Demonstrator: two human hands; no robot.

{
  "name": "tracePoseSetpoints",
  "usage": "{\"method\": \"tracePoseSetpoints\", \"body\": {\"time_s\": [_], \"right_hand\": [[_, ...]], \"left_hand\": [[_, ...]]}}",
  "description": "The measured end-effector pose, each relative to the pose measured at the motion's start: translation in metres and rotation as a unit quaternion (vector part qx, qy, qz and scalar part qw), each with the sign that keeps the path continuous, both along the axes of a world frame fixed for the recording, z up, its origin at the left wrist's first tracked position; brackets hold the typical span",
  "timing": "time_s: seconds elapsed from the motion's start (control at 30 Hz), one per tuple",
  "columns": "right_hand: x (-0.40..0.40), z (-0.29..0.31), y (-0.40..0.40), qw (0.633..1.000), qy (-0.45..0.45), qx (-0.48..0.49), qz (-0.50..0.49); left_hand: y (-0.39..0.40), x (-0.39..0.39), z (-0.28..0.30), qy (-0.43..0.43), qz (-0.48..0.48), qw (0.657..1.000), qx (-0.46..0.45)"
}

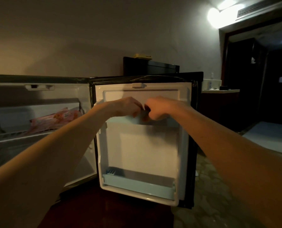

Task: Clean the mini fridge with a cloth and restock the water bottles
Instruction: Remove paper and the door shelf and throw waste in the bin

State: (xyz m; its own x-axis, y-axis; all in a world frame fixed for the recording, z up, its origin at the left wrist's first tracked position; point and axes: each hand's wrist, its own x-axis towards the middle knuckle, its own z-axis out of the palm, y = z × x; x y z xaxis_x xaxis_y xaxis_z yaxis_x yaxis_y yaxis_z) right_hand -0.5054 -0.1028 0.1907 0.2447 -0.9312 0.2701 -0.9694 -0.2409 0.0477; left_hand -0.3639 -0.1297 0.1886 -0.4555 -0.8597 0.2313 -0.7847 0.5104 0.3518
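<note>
The mini fridge stands open, its door swung out to the right with the white inner lining facing me. My left hand and my right hand meet at the door's upper shelf rail, a pale blue bar. The fingers of both hands curl over its top edge, close together near the middle. The lower door shelf holds nothing. No cloth and no water bottle is in view.
Inside the fridge a pink food packet lies on a shelf. A dark box with a yellow object on top stands behind the door. A counter and a dark doorway are at the right. The fridge sits on dark wood.
</note>
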Motion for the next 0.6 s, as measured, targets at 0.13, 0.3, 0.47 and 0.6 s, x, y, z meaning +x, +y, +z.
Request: {"method": "tracePoseSetpoints", "body": {"time_s": [0.13, 0.3, 0.47, 0.6], "right_hand": [[-0.003, 0.001, 0.0, 0.996, -0.087, -0.024, 0.01], [-0.007, -0.002, -0.002, 0.987, -0.151, -0.045, 0.042], [0.006, -0.012, 0.002, 0.979, -0.134, -0.143, 0.06], [0.033, -0.016, 0.002, 0.964, -0.081, -0.236, 0.094]], "left_hand": [[0.001, -0.001, 0.003, 0.088, 0.014, 0.996, 0.02], [-0.005, 0.012, -0.002, 0.2, 0.006, 0.98, -0.018], [-0.01, 0.03, -0.012, 0.254, 0.048, 0.957, -0.128], [-0.001, 0.061, -0.015, 0.292, 0.056, 0.935, -0.195]]}}
